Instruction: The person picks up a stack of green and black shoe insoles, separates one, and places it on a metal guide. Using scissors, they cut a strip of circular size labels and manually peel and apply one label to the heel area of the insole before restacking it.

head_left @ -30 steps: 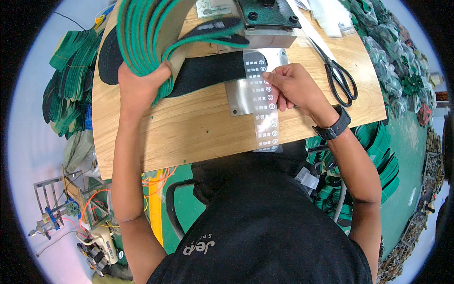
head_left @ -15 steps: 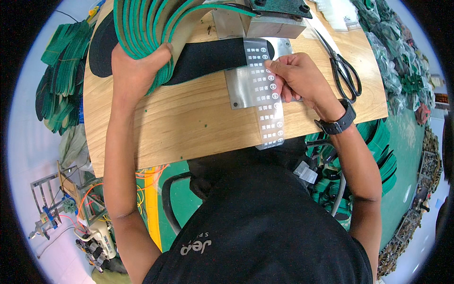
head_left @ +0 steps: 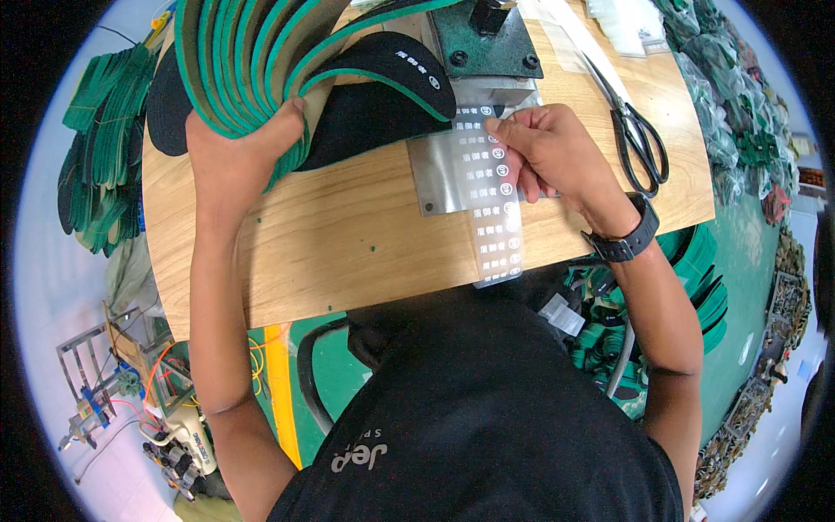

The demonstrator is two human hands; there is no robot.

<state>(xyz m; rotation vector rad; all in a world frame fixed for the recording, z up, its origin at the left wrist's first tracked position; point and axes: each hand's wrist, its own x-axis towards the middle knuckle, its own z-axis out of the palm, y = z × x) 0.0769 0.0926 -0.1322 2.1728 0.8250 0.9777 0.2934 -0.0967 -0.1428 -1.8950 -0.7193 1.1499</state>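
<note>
My left hand (head_left: 242,161) is closed round a fanned stack of shoe insoles (head_left: 261,52) with green edges, beige on one side and black on the other. One insole (head_left: 383,59) curls up from the stack, with a white mark printed on its black end. Below it, another black insole (head_left: 370,122) reaches toward a metal base plate (head_left: 442,181). My right hand (head_left: 557,148) pinches a clear transfer film strip (head_left: 489,213) with rows of white marks, which hangs over the table's near edge. Just behind the film stands a press head (head_left: 487,54) with a dark bolted plate over a metal block.
Black-handled scissors (head_left: 639,148) lie on the wooden table (head_left: 322,244), right of my right hand. Hanging green insoles (head_left: 104,139) are at the left, and more insole piles (head_left: 696,287) sit below the table's right side. Bagged goods (head_left: 739,113) line the far right.
The end of one insole has lifted off the base plate and curled up, showing a white printed mark. My left hand has shifted slightly left with the stack; my right hand keeps pinching the film.
</note>
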